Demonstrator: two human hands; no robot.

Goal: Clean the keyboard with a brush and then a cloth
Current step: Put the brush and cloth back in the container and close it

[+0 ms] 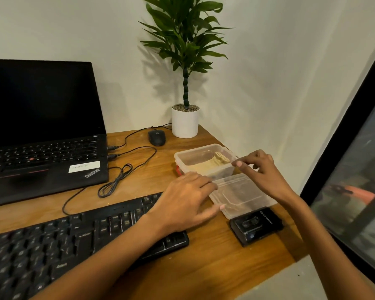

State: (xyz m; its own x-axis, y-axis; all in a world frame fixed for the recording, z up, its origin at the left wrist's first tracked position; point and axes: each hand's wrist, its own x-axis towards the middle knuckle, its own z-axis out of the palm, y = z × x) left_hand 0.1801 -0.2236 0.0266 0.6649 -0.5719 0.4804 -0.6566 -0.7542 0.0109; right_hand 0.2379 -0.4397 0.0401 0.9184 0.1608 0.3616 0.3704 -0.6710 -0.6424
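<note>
**Both hands at the open box by the surface's right edge**

A clear container sits near the right edge of the wooden surface, with a folded beige cloth inside. Its lid lies just in front of it. The left hand rests spread-fingered on the lid's left side. The right hand curls at the container's right rim; whether it grips is unclear. A black keyboard runs along the near edge.

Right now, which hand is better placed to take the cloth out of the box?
Right. The right hand hovers at the rim of the open box, beside the cloth; the left hand lies lower, at the edge of the lid.
</note>
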